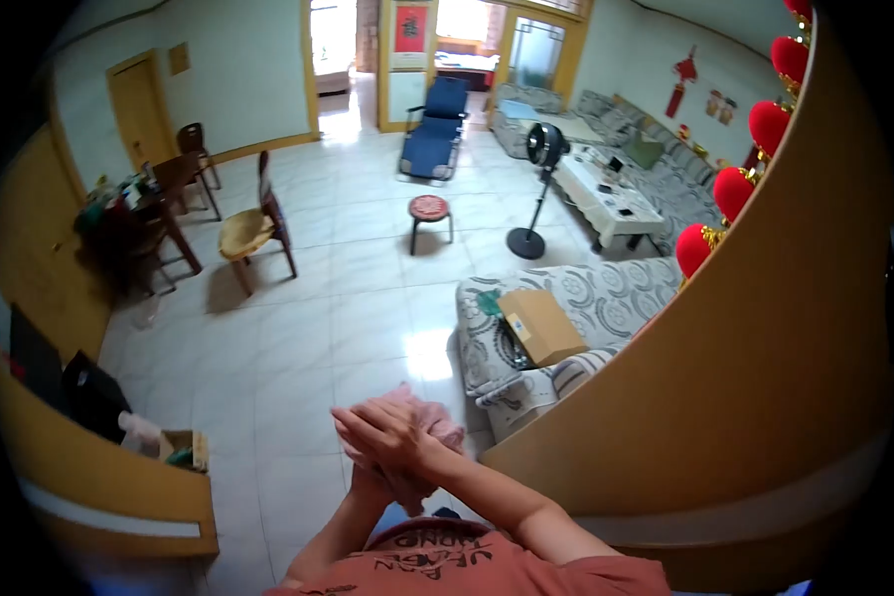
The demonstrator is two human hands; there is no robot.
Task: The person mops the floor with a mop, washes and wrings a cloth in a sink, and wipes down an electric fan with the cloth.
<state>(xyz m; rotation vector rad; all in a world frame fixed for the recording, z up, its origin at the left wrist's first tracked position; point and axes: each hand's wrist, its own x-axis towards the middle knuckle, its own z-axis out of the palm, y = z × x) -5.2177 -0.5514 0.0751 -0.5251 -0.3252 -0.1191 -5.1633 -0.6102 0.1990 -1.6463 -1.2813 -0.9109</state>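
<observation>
A crumpled pink cloth point(441, 425) is bunched between my two hands, in front of my body. My right hand point(392, 433) lies across the top and presses on it, fingers together and pointing left. Beneath it, my left hand point(370, 481) holds the cloth from below; its fingers are mostly hidden by the cloth and the right hand. Folds of the fabric stick out at the right and hang down below the hands.
Right of me stands a patterned sofa point(616, 288) with a cardboard box point(543, 326) on it. Curved wooden partitions point(725, 397) flank me. Ahead are a red stool point(429, 208), a standing fan point(538, 199), a blue recliner point(435, 134) and a wooden chair point(248, 233).
</observation>
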